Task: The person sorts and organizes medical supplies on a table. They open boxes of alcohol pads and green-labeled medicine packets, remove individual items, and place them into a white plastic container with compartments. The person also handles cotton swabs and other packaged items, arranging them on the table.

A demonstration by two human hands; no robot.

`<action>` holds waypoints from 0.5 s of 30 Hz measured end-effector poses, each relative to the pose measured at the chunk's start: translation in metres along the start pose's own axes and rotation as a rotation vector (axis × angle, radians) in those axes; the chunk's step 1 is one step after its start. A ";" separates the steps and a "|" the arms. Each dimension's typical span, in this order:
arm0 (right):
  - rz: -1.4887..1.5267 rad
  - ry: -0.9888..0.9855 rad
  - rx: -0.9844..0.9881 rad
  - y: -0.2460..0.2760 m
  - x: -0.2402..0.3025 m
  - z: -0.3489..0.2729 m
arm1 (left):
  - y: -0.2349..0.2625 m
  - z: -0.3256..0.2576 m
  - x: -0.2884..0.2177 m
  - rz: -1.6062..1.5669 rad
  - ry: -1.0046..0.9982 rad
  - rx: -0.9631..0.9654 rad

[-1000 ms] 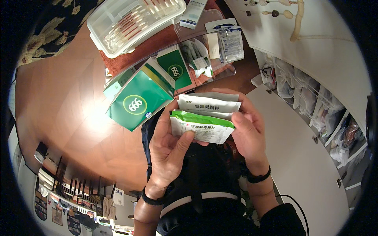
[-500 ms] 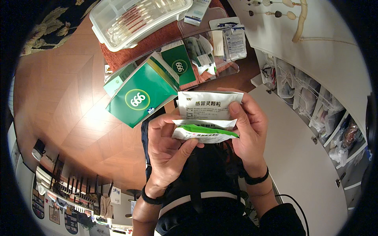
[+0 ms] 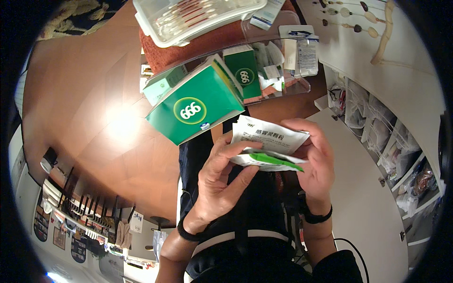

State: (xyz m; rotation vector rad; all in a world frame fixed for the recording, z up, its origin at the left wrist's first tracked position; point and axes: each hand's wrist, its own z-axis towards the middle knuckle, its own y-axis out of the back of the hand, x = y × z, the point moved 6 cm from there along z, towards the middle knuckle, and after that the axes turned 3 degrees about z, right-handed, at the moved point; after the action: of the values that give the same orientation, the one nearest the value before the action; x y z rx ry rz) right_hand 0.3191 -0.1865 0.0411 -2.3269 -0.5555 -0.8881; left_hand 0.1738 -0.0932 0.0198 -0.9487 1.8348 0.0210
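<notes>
Several white medicine sachets with dark print are held in front of my body. The upper sachet (image 3: 273,134) stands up tilted, its printed face toward me. Below it, a folded sachet (image 3: 269,162) shows a bright green strip. My left hand (image 3: 219,181) pinches the left ends, index finger laid across between the sachets and thumb beneath. My right hand (image 3: 320,160) is curled around the right ends; part of its fingers lies hidden behind the upper sachet. A large green medicine box (image 3: 207,106) stands tilted just beyond my left hand.
A clear plastic tray (image 3: 297,87) holds a smaller green box (image 3: 243,70), packets and a white package (image 3: 307,56). Behind it, a white bin of cotton swabs (image 3: 198,28) rests on a reddish-orange cushion (image 3: 160,54). Open shelves with bagged things (image 3: 377,122) line the right.
The view has shifted, so the boxes sit farther right and higher. My right thumb has left the upper sachet's face, that sachet tilts more, and my left index finger reaches farther over the sachets.
</notes>
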 end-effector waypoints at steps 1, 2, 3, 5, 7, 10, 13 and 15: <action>0.026 -0.016 0.017 -0.002 -0.002 0.000 | 0.000 -0.001 -0.001 0.010 0.006 -0.021; 0.051 -0.033 0.035 -0.005 -0.003 -0.001 | -0.001 -0.001 0.000 -0.006 0.030 -0.050; -0.069 0.010 0.066 -0.009 -0.003 0.000 | -0.002 -0.003 0.000 -0.024 0.053 -0.077; -0.241 0.033 0.053 -0.011 -0.004 0.001 | -0.002 -0.005 -0.001 -0.020 0.080 -0.119; -0.184 0.062 0.051 -0.015 -0.005 0.003 | -0.002 -0.005 -0.004 -0.067 0.028 -0.148; -0.195 0.121 0.043 -0.020 -0.007 0.007 | 0.002 -0.004 -0.005 -0.113 -0.018 -0.163; -0.214 0.201 0.073 -0.023 -0.007 0.010 | 0.006 -0.003 -0.004 -0.127 -0.027 -0.127; -0.256 0.235 0.137 -0.025 -0.007 0.011 | 0.007 -0.003 -0.004 -0.133 -0.028 -0.109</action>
State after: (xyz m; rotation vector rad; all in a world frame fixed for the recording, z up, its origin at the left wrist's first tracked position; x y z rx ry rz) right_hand 0.3059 -0.1622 0.0387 -2.0222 -0.7975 -1.1843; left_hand 0.1683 -0.0873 0.0218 -1.1396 1.7560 0.0523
